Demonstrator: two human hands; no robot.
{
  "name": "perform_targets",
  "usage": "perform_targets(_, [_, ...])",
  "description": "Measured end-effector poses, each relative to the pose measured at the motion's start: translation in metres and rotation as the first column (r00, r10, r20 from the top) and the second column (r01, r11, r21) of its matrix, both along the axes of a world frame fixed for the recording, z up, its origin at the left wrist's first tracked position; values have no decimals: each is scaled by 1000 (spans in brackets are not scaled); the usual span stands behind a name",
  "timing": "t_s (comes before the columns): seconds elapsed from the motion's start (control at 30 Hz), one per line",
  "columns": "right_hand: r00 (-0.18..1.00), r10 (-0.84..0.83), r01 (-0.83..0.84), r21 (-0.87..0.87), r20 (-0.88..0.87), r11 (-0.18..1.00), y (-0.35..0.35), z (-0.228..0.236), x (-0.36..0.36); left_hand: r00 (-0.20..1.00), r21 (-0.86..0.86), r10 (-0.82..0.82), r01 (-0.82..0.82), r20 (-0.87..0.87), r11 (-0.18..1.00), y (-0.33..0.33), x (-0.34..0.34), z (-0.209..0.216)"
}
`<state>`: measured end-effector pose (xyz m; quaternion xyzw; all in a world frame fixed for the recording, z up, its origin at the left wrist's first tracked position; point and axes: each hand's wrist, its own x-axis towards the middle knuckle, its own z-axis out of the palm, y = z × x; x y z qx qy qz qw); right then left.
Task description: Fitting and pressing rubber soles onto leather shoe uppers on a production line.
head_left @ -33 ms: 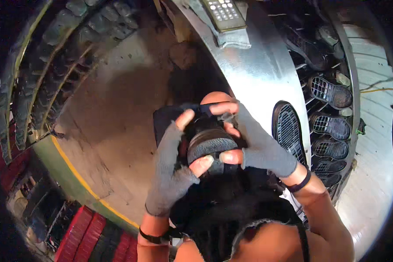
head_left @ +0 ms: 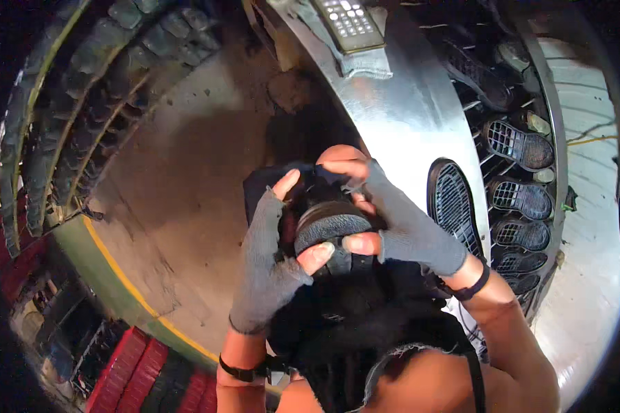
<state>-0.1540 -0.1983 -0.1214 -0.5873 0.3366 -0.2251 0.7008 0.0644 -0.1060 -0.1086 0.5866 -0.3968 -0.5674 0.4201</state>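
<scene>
From afar I see the bare right forearm (head_left: pixel 492 306) slanting inward, the bare left forearm (head_left: pixel 242 352) steeper. The left hand (head_left: pixel 263 275) and right hand (head_left: pixel 410 227), in grey fingerless knit gloves (head_left: pixel 437 249), grip a black, rounded, grainy shoe-like piece (head_left: pixel 333 228) at mid-view, thumbs (head_left: pixel 315 257) nearest me, fingers (head_left: pixel 286 184) curled beyond.

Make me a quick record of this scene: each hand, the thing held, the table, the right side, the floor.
left hand: in grey fingerless glove, gripping dark shoe
right hand: gloved likewise, gripping same shoe
dark shoe: rounded end nearest both thumbs
metal table: phone on grey cloth; black sole
right side: row of dark soles
floor: yellow line at left
</scene>
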Motion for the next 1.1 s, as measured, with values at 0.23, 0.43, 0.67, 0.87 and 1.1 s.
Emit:
perform_targets(0.23, [999, 9, 16, -469, 50, 883, 62, 58, -28, 986, -325, -135, 97, -96, 941, 50, -34, 17])
perform_targets(0.43, [954, -257, 300, 563, -157, 770, 98, 111, -154, 698, -496, -278, 682, 660, 537, 26, -122, 128])
perform_targets(0.67, [699, -700, 650, 279, 146, 707, 168, 150, -285, 732, -696, -89, 674, 676, 248, -14, -217, 142])
perform_targets(0.87, [-233, -970, 814, -532, 71, -234, 243, 111, -507, 740, -218, -325, 532, 589, 818, -28, -157, 32])
perform_targets(1.1, [-782, -229, 590, -807, -579, 28, 425, 43, -682, 800, -186, -335, 476, 499, 860, -38, -157, -25])
